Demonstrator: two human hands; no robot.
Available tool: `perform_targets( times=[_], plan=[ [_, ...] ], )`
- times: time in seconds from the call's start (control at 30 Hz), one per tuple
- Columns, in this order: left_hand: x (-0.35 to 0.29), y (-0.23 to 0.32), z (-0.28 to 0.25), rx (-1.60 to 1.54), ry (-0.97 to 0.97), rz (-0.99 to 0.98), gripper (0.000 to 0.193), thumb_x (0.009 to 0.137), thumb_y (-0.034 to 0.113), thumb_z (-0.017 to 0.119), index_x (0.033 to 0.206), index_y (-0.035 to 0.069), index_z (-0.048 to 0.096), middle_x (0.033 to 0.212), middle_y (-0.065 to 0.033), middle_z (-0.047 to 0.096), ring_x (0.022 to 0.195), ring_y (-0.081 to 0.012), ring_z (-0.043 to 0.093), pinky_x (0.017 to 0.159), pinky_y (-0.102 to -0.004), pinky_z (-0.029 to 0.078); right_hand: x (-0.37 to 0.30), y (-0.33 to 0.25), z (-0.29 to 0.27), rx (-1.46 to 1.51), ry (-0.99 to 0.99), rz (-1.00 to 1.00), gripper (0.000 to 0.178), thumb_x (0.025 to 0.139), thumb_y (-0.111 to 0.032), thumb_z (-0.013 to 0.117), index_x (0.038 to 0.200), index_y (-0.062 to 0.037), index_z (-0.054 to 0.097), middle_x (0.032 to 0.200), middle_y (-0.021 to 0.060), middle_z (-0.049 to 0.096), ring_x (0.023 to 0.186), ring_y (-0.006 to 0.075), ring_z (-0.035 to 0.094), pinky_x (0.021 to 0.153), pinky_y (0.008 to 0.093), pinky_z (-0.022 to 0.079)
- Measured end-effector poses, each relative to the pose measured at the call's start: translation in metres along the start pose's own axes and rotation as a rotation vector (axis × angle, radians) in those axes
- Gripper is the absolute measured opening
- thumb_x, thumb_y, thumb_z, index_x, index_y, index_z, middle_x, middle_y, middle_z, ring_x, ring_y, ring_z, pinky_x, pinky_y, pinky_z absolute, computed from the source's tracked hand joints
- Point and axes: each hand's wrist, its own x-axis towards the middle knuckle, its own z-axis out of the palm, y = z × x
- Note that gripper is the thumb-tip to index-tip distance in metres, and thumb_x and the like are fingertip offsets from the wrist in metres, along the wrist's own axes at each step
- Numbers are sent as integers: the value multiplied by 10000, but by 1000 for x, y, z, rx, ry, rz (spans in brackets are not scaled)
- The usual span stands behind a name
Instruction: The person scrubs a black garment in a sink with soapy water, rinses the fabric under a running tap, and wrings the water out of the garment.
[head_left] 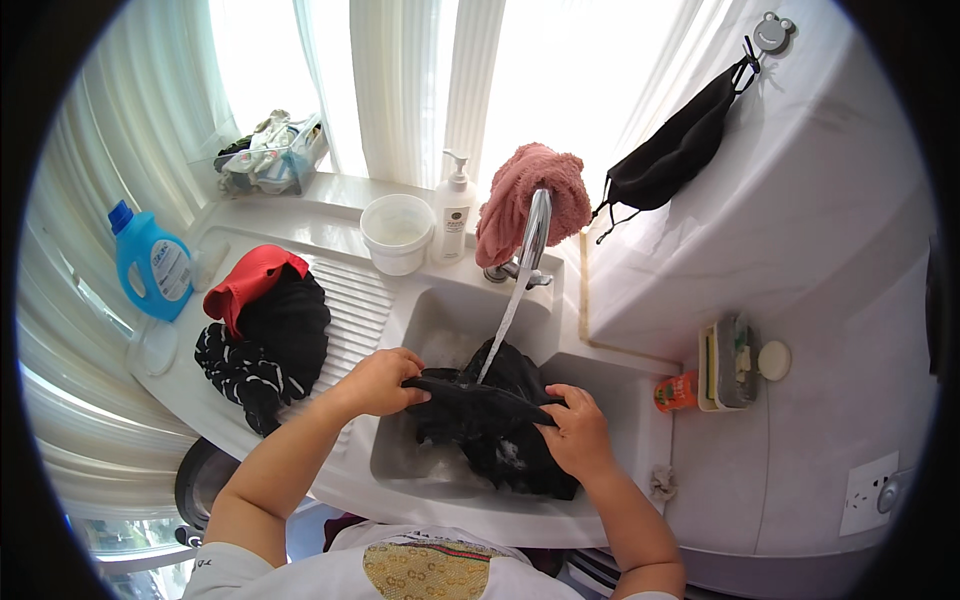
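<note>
Your left hand (383,384) and right hand (580,436) pinch the black garment (500,408) near its opposite edges, thumbs against fingers — it spans the gap beneath the running water (507,325), the rest slumped in the sink (393,450). Waterlogged weight could drag it loose; the stream, striking fabric, might splash your shirt (345,547).

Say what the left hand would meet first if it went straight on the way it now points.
The left hand would first meet the black cloth it holds, then probably the running water, though depth is unclear from this view.
</note>
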Motion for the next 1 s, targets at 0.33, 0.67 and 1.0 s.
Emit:
perform_targets(
  times=[0.33,0.67,1.0],
  plan=[
    [45,20,32,-1442,468,-103,400,875,272,668,1120,5,500,1028,-87,606,918,-160,601,813,-309,507,74,22,40,946,149,620,113,901,-130,610,893,-18,617,743,-40,559,680,43,467,613,213,389],
    [85,-36,129,-1405,519,-225,424,968,383,493,1271,86,497,1182,-56,569,1072,-146,526,935,-312,431,50,65,155,1005,10,502,508,924,-312,587,1331,-38,457,1175,112,594,1078,212,556,953,318,409],
    [92,-37,183,-640,527,-619,602,879,525,535,1082,-38,603,1027,-269,629,990,-364,597,830,-405,453,16,1,193,348,-49,854,494,930,-496,432,1035,-41,594,957,229,645,935,436,587,788,491,453]
  ],
)
